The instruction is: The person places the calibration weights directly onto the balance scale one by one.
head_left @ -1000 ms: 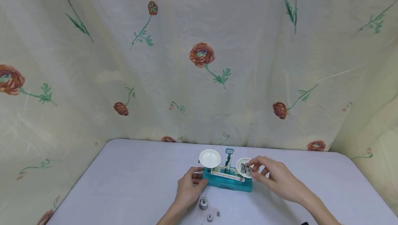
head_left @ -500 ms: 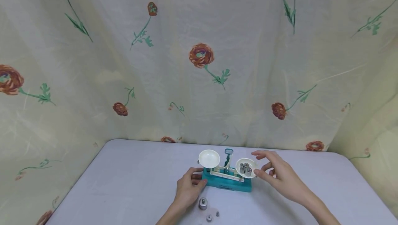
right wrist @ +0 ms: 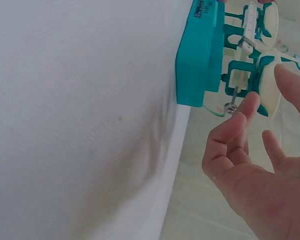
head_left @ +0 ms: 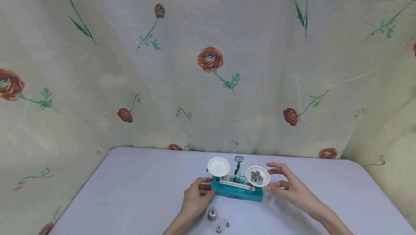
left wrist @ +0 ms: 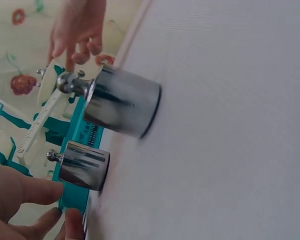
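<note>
A teal balance scale (head_left: 237, 192) with two white pans stands on the table. Its left pan (head_left: 219, 166) is bare, while three metal weights (head_left: 256, 177) sit in the right pan (head_left: 265, 182). My left hand (head_left: 196, 199) grips the left end of the base, thumb at the front corner and fingers around the side. Beside the right pan is my right hand (head_left: 290, 188), fingers parted and loosely bent, holding nothing. In the right wrist view its fingertips lie right by the pan's edge and the small adjusting nut (right wrist: 230, 108) at the beam's end.
In front of the scale stand a large knobbed metal weight (head_left: 212, 213), a smaller weight (head_left: 219, 229) and a tiny weight (head_left: 228, 224). A pale cloth covers the table (head_left: 139, 188). Behind it hangs a flowered curtain (head_left: 247, 119).
My right hand has let go of a weight in the right pan and drawn back to the right, past the pan's rim. My left hand keeps its grip on the base.
</note>
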The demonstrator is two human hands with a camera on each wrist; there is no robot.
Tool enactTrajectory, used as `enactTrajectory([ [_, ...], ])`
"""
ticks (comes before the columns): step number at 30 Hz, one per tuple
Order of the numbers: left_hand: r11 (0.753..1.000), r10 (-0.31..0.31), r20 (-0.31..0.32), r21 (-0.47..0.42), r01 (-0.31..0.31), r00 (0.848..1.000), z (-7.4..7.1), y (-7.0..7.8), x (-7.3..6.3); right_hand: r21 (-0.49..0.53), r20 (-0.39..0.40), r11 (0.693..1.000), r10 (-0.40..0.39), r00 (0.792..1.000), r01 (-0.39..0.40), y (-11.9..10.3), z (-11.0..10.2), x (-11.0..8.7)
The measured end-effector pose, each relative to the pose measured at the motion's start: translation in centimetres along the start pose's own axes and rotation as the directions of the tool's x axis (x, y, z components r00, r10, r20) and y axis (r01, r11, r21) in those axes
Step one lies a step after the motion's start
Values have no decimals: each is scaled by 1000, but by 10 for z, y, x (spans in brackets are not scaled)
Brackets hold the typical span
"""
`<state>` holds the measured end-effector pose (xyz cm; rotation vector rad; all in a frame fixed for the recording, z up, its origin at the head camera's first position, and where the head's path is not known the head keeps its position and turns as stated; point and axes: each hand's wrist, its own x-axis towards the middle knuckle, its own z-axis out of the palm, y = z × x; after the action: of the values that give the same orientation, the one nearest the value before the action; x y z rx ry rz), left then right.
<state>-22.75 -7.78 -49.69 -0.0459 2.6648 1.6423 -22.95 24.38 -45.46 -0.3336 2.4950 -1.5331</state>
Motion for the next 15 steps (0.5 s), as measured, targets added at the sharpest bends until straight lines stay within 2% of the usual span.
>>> enactTrajectory([
  [4, 999, -37, 37, 14, 36, 999, -2, 3, -2, 29, 26, 1000, 1, 1000, -2, 9, 3, 1],
  [8, 998, -62, 66, 14, 61, 996, -7, 4, -3, 51, 59, 997, 55, 997, -58, 15, 8, 3],
  [11, 998, -67, 86, 20, 66, 994, -12, 4, -6, 60, 87, 994, 87, 992, -92, 19, 12, 4],
  [15, 997, -65, 133, 39, 61, 989, -21, 6, -10, 52, 93, 995, 85, 992, -90, 22, 15, 5],
])
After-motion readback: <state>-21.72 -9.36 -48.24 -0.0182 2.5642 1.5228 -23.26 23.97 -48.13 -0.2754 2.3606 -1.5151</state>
